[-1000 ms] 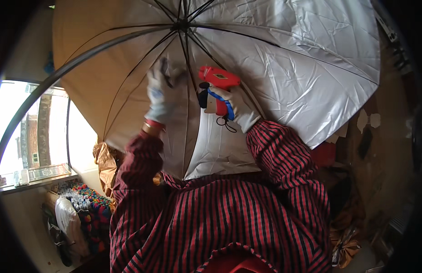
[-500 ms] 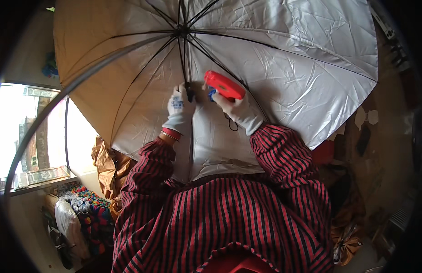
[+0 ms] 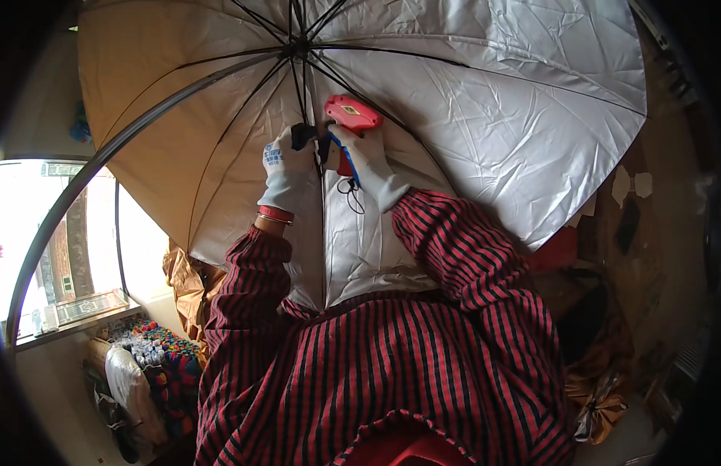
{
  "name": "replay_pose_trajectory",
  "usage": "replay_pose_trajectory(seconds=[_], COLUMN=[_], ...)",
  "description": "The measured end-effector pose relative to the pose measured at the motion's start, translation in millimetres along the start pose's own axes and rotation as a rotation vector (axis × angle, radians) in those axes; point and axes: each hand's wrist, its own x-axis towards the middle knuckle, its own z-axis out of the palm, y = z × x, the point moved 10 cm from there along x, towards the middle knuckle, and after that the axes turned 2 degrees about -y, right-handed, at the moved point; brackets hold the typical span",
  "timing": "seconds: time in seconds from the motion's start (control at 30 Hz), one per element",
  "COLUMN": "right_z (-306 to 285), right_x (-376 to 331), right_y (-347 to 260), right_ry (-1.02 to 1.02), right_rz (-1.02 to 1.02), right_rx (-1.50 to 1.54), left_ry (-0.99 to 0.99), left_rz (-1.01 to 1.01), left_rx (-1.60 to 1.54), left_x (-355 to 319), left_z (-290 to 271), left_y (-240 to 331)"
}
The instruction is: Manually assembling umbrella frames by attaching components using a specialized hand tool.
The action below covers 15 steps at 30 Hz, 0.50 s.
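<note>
An open umbrella (image 3: 524, 147) with a silvery lining lies before me, its black ribs (image 3: 376, 50) meeting at the hub (image 3: 298, 48) near the top. My left hand (image 3: 281, 167), in a white glove, is closed on a small black piece (image 3: 303, 136) beside a rib. In my gloved right hand (image 3: 370, 159) is a red pistol-shaped tool (image 3: 354, 114) with a blue trigger, fingers wrapped round its grip. The tool's front is close to the black piece; whether they touch I cannot tell. A thin black cord loop (image 3: 351, 198) hangs below the grip.
The curved dark umbrella shaft (image 3: 135, 140) sweeps from the hub toward the lower left. Brown folded fabric (image 3: 186, 287) lies at the left, near colourful bundles (image 3: 162, 349) and a bright window (image 3: 34, 233). More brown fabric (image 3: 597, 404) is at the lower right.
The red tool has moved left and up, close to my left hand, and has turned. My left hand has shifted slightly up and left, and the black piece now shows more clearly in it.
</note>
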Motion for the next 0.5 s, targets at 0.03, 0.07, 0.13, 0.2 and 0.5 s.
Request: replay_pose_trajectory(seconds=[0.03,0.07,0.13,0.2,0.5], right_z=[-1,1,3,6,4], right_x=[4,8,8,3,-4], right_y=[5,15,24,21,15], right_ry=[0.003,-0.024,-0.052,-0.064,-0.133], right_rz=[0.000,0.043,0.107,0.099,0.135], right_rx=[0.000,-0.013,-0.010,-0.074,-0.233], left_ry=[-0.005,-0.017,-0.015,-0.010,0.042], left_rz=[0.000,0.006,-0.017,-0.044,-0.032], left_rx=[-0.024,-0.025,-0.023,-0.020,-0.131], left_x=[2,2,2,0,0], left_z=[-1,1,1,-1,2], left_y=[2,5,6,6,5])
